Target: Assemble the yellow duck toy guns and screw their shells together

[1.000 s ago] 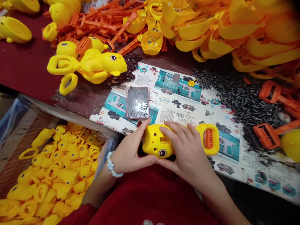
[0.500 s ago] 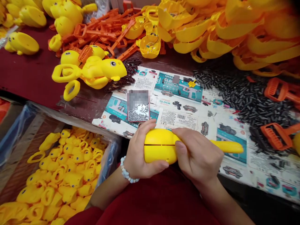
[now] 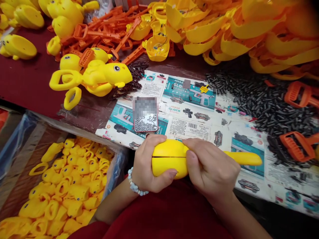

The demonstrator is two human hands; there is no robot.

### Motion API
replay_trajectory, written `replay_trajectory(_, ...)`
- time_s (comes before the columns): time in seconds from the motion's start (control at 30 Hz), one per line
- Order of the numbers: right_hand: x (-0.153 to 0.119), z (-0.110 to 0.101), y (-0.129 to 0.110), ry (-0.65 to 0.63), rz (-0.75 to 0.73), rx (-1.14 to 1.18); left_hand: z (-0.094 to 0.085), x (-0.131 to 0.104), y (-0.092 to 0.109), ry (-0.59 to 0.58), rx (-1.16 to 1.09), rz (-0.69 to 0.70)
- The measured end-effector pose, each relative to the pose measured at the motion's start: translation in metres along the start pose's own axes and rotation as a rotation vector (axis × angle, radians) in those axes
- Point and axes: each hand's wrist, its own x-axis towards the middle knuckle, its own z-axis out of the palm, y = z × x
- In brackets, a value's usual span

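Note:
A yellow plastic toy (image 3: pixel 169 166) with a dark seam along its body is held between both hands above the near edge of the printed cardboard (image 3: pixel 164 132). My left hand (image 3: pixel 152 166), with a beaded bracelet at the wrist, wraps round the wide left end. My right hand (image 3: pixel 214 164) grips the toy's middle, fingers bent over it, and a yellow handle (image 3: pixel 245 158) sticks out to the right. Just beyond my left hand lies a small tray (image 3: pixel 146 123) of tiny metal pieces, its upper part blurred.
A bin (image 3: pixel 119 166) of yellow duck toys stands at the lower left. Assembled ducks (image 3: pixel 109 74) lie behind it on the table. Orange parts (image 3: pixel 104 33), open yellow shells (image 3: pixel 206 31) and black small pieces (image 3: pixel 269 106) are heaped at the back and right.
The view has shifted slightly. Both hands keep their grip on the yellow toy, which sits a little lower in the picture; little else differs.

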Motion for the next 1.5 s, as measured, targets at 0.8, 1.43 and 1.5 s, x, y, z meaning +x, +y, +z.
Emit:
replay_trajectory(0.8,-0.002,-0.001,0.003,-0.024,0.014,0.024,-0.002,-0.001,0.001,-0.066,0.004,-0.112)
replay_trajectory(1.43,-0.002,-0.005,0.008,0.129,0.008,0.187,0.007,0.000,-0.006,0.111,-0.039,-0.123)
replay_trajectory(1.5,-0.009,-0.013,0.005,0.188,0.001,0.276,0.009,0.007,-0.010,0.264,-0.225,-0.269)
